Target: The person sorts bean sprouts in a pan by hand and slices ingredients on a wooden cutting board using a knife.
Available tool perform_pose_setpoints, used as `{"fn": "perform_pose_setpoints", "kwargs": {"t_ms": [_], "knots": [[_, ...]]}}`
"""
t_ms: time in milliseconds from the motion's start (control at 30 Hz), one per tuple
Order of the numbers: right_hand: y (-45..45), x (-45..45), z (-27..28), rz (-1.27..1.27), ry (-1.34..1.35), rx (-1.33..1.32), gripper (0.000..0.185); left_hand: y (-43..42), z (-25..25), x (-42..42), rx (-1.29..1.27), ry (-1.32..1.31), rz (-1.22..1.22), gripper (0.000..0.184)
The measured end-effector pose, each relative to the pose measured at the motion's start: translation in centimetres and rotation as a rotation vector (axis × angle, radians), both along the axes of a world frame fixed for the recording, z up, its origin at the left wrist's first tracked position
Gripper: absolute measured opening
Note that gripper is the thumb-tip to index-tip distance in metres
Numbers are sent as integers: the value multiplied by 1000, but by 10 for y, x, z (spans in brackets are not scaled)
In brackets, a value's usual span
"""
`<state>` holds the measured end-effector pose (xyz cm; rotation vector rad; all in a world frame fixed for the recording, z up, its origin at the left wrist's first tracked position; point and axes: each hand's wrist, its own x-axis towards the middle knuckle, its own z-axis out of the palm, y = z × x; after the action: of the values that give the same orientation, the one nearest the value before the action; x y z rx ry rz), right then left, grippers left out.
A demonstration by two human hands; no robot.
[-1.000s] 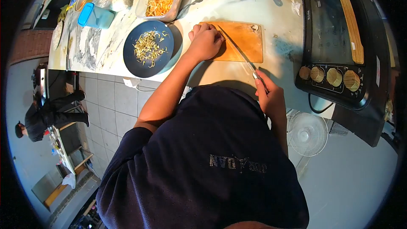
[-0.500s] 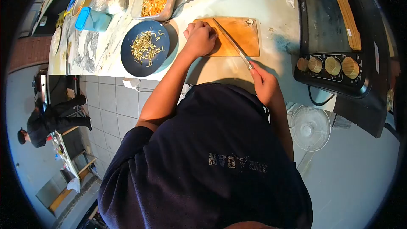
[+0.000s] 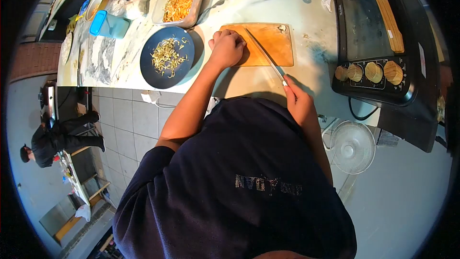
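Note:
My left hand [image 3: 227,49] rests with curled fingers on the left part of an orange-brown cutting board [image 3: 274,43]. Whatever lies under those fingers is hidden from me. In my right hand [image 3: 300,102] is the handle of a long kitchen knife [image 3: 266,55]; its blade slants up and left across the board, tip near the far edge, a little right of my left hand. A small pale scrap [image 3: 282,29] sits at the board's far right corner. Left of the board, a dark blue bowl [image 3: 149,73] holds bean sprouts [image 3: 167,57].
Behind the bowl stands a clear plastic tub [image 3: 197,5] of shredded orange food. A blue-lidded container [image 3: 111,25] is farther left. To the right is a black toaster oven [image 3: 373,97] with wooden knobs. A fan [image 3: 353,147] stands below. Another person [image 3: 57,136] is at far left.
The whole view has shifted slightly. The knife has slid a little toward my body across the board. My left hand stays curled in the same spot on the board.

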<state>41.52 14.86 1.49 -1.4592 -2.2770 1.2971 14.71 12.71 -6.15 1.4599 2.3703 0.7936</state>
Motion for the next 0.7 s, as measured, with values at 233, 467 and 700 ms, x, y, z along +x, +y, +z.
{"fn": "perform_pose_setpoints", "kwargs": {"t_ms": [233, 467, 700], "knots": [[-11, -1, 13, -92, 32, 53, 31, -7, 21, 2, 16, -65, 0, 15], [-6, 47, -13, -178, 67, 252, 34, -17, 77, -39, 318, -216, 7, 12], [7, 43, 0, -249, 82, 166, 38, -35, 88, -165, 126, 156, 429, 32]]}}
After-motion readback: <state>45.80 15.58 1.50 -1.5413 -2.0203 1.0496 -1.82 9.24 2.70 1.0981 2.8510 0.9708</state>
